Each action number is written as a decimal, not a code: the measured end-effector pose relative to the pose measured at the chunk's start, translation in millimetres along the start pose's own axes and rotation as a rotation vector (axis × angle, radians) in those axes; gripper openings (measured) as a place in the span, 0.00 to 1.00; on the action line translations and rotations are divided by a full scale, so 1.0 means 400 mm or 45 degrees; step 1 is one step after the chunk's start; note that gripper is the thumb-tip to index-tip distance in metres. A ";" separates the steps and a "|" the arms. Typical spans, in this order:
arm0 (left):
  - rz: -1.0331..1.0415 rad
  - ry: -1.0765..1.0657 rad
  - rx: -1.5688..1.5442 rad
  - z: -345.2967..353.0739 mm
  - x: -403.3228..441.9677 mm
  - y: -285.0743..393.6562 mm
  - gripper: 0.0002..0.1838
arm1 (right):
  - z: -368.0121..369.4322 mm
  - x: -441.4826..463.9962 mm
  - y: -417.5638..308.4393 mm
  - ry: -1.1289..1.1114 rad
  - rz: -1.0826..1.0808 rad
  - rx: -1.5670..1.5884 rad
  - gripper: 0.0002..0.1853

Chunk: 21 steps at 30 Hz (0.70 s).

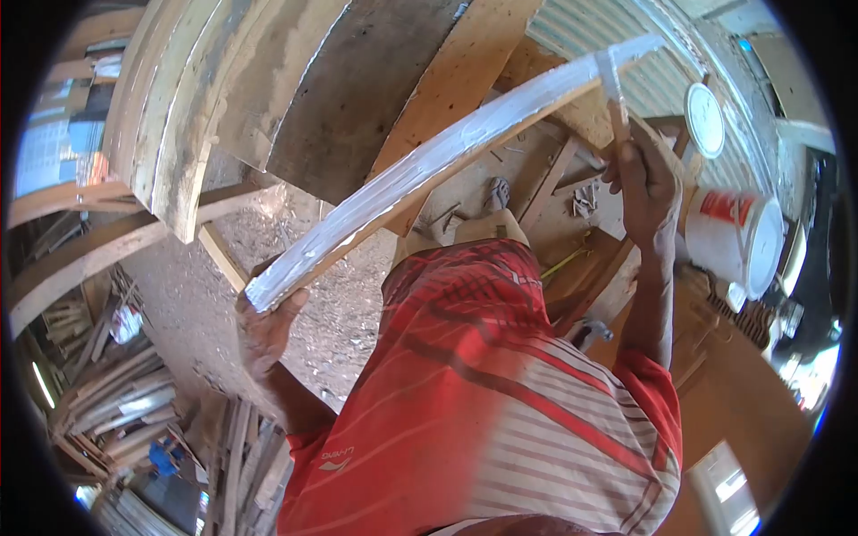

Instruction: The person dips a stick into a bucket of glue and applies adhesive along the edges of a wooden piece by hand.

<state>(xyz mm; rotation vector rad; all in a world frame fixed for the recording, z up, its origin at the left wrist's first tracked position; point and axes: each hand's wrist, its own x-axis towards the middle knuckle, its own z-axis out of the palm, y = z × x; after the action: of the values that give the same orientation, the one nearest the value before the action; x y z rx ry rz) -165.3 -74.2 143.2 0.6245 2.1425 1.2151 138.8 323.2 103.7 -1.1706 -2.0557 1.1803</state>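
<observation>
White paste point(456, 138) is apparently being spread on a wooden plank point(460, 167), clasped at one end by the left hand point(266, 326) and met beyond the right hand's point(645, 183) closed grip by its held spreader point(618, 109), even pressure seemingly being called for.

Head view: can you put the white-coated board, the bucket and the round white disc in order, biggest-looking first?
1. White-coated board
2. Bucket
3. Round white disc
Real sizes may differ with distance.
</observation>
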 end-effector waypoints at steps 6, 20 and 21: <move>0.423 -0.185 0.312 0.023 0.006 -0.021 0.21 | 0.197 -0.169 0.073 0.447 0.447 0.882 0.17; 0.497 -0.461 -0.173 0.086 -0.063 -0.046 0.27 | 0.464 -0.099 0.141 0.214 0.258 1.917 0.19; 0.528 -0.480 -0.120 0.082 -0.067 -0.041 0.27 | 0.460 -0.100 0.118 0.208 0.251 1.958 0.19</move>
<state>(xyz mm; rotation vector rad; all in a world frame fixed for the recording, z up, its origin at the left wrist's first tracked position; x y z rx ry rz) -125.1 -79.6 122.6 1.1945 1.6798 1.2761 43.1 219.8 -30.0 -0.5662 -0.4366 1.9934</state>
